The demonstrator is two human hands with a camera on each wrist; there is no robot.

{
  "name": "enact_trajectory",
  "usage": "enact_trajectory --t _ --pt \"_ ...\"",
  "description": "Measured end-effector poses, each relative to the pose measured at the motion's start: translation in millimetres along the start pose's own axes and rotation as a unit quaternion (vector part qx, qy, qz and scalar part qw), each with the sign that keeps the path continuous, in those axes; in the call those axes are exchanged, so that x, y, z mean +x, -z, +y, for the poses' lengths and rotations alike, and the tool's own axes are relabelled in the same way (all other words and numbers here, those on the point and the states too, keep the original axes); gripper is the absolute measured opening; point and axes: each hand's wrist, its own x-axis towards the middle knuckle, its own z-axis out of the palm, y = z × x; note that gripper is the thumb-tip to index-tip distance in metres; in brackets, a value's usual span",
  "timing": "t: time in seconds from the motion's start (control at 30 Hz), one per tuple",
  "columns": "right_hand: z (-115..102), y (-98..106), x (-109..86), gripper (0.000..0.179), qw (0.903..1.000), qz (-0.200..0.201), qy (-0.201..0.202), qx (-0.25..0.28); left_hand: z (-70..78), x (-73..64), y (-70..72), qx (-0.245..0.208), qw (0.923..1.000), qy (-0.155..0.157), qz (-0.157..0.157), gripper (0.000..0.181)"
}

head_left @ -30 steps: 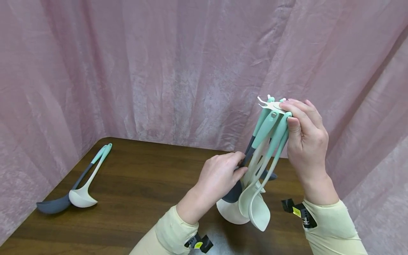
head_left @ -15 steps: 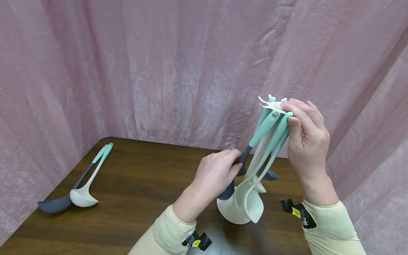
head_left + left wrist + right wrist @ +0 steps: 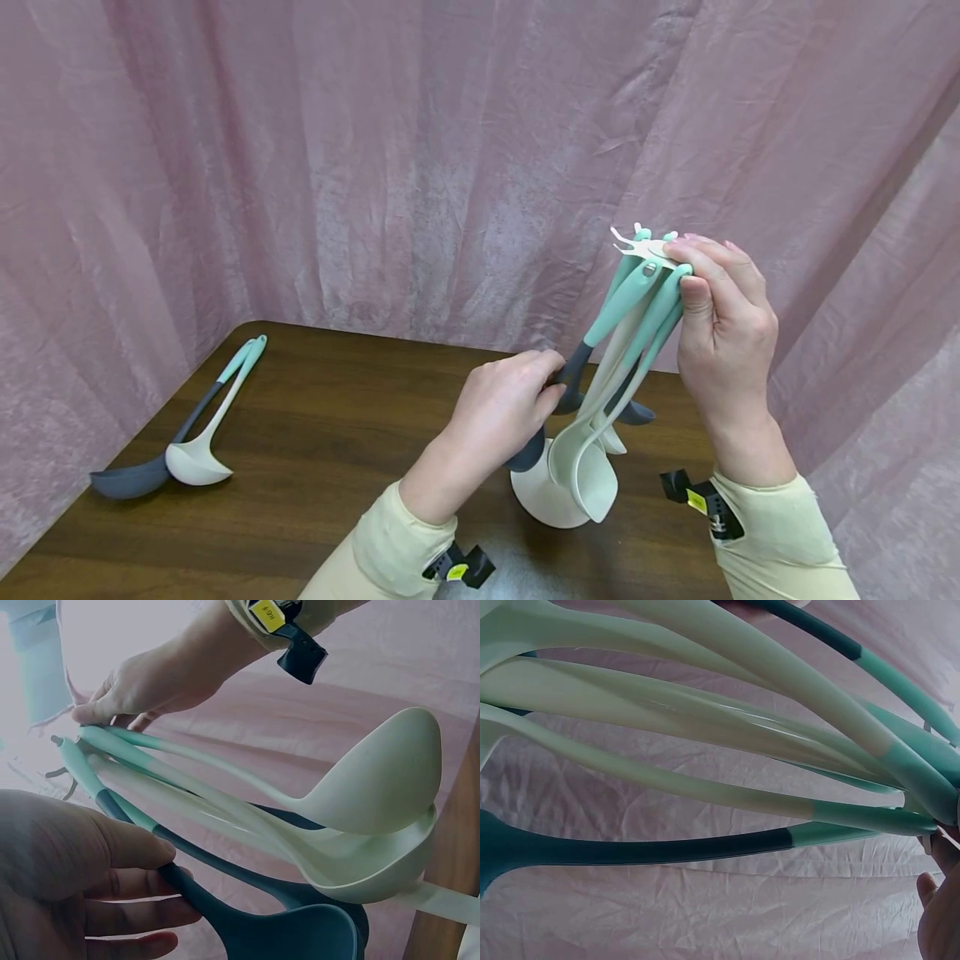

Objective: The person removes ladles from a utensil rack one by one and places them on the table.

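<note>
My left hand point(image 3: 502, 408) pinches the dark shaft of a cooking spoon point(image 3: 577, 362) between thumb and fingers. Its mint handle still hangs on a hook, and its dark head point(image 3: 292, 937) is partly cut off in the left wrist view. With fingers over the white hub point(image 3: 637, 248) and thumb by the mint handles, my right hand point(image 3: 727, 325) grips the top of the utensil stand. Pale ladles point(image 3: 375, 772) and other dark utensils hang around the stand's pole point(image 3: 705, 720). The round white base point(image 3: 540, 496) shows below, partly hidden by them.
At the table's left lie a dark ladle point(image 3: 131, 482) and a white ladle point(image 3: 197, 462), their mint handles overlapping. A pink curtain point(image 3: 450, 167) hangs behind the brown wooden table point(image 3: 337, 517).
My left hand has moved slightly left, drawing the dark spoon's lower part away from the pole. The pale ladles have swung left and up a little. My right hand stays on the hub.
</note>
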Motion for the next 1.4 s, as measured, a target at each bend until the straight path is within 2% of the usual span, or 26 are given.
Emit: enact_trajectory --t 0.47,0.77,1.13,1.4 --pt "-4.4 -2.7 -0.2 0.063 0.9999 0.015 0.000 -0.004 0.8 -1.1 3.4 0.007 0.9999 -0.009 0.010 0.013" --pt "-8.0 -4.0 -0.6 0.063 0.9998 0.019 -0.005 -0.006 0.1 -1.1 6.6 0.011 0.9999 -0.001 -0.005 0.012" --pt "-8.9 -4.9 -0.8 0.061 0.9996 0.021 -0.013 -0.010 -0.9 -0.9 9.6 0.009 0.9999 0.001 -0.005 0.013" --pt "-17.3 -4.6 0.3 0.063 0.9996 0.017 -0.018 -0.012 -3.1 -2.1 10.7 0.005 1.0000 -0.001 0.000 0.017"
